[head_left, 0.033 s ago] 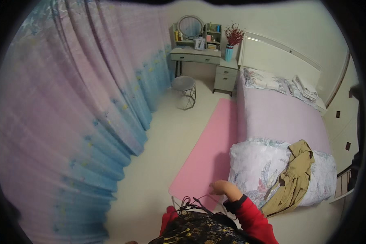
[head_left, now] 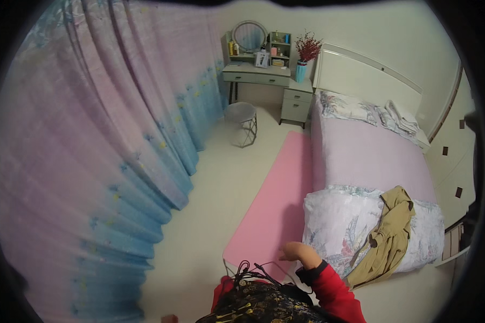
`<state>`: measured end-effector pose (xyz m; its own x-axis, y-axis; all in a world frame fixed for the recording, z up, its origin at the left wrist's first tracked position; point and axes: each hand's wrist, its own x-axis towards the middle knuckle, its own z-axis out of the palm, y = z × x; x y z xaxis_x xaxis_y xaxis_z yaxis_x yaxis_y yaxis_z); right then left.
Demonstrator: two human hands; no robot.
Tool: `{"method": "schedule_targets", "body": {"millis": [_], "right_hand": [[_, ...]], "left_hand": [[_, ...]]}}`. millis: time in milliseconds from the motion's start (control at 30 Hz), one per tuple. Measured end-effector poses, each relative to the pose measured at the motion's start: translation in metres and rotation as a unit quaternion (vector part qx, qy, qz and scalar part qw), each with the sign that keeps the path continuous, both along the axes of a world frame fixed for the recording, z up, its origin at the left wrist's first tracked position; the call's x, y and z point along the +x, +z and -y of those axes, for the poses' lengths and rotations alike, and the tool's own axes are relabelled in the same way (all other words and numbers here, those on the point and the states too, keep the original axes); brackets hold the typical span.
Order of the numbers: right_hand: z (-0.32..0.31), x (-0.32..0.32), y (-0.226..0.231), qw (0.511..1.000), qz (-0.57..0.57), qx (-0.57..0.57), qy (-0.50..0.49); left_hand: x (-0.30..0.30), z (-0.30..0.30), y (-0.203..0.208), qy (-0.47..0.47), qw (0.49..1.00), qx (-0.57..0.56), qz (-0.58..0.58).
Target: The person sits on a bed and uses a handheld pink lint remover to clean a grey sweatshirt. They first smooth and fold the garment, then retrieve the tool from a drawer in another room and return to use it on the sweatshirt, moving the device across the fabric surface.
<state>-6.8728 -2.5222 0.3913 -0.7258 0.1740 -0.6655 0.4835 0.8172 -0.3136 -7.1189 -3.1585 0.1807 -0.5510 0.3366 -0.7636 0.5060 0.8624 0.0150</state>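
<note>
My right hand (head_left: 300,254) hangs in front of my body, above the pink mat (head_left: 272,207) and left of the bed's near corner. Its fingers are loosely bent and somewhat apart, with nothing visible in them. A red sleeve with a dark cuff covers that forearm. Of my left arm only a bit of red sleeve (head_left: 222,290) shows beside my dark patterned garment (head_left: 256,304); the hand itself is out of sight. Nearest my right hand is the folded floral quilt (head_left: 328,226) on the bed, with a khaki coat (head_left: 390,237) lying across it.
The bed (head_left: 372,151) takes up the right side. Long pink-and-blue curtains (head_left: 102,161) hang along the left. At the back stand a round stool (head_left: 241,113), a dressing table (head_left: 256,75) with a mirror, and a drawer cabinet (head_left: 296,105) bearing a blue vase (head_left: 301,71).
The view has shifted very slightly. My right hand keeps nearly the same place and pose. A small reddish-brown shape at the lower edge shows a little more.
</note>
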Motion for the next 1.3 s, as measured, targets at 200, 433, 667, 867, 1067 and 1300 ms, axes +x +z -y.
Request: {"method": "schedule_targets", "body": {"millis": [200, 433, 667, 867, 1067, 1300], "right_hand": [[-0.05, -0.059, -0.003, 0.989, -0.021, -0.055, -0.135], [-0.168, -0.177, -0.028, 0.972, -0.062, -0.055, -0.222], [-0.34, -0.329, 0.004, 0.92, -0.267, -0.015, -0.287], [-0.481, -0.403, 0.03, 0.885, -0.339, 0.011, -0.318], [-0.566, -0.417, 0.004, 0.837, -0.299, 0.006, -0.458], [-0.646, -0.396, 0.009, 0.751, -0.275, -0.02, -0.599]], "left_hand": [[-0.292, -0.222, 0.05, 0.243, 0.841, 0.483, 0.024], [-0.438, -0.523, 0.074, 0.267, 0.792, 0.459, 0.3], [-0.555, -0.695, 0.081, 0.24, 0.847, 0.325, 0.346], [-0.654, -0.875, 0.076, 0.223, 0.846, 0.319, 0.364], [-0.693, -1.135, 0.08, 0.077, 0.85, 0.326, 0.405], [-0.609, -1.412, 0.098, -0.057, 0.835, 0.276, 0.473]]}}
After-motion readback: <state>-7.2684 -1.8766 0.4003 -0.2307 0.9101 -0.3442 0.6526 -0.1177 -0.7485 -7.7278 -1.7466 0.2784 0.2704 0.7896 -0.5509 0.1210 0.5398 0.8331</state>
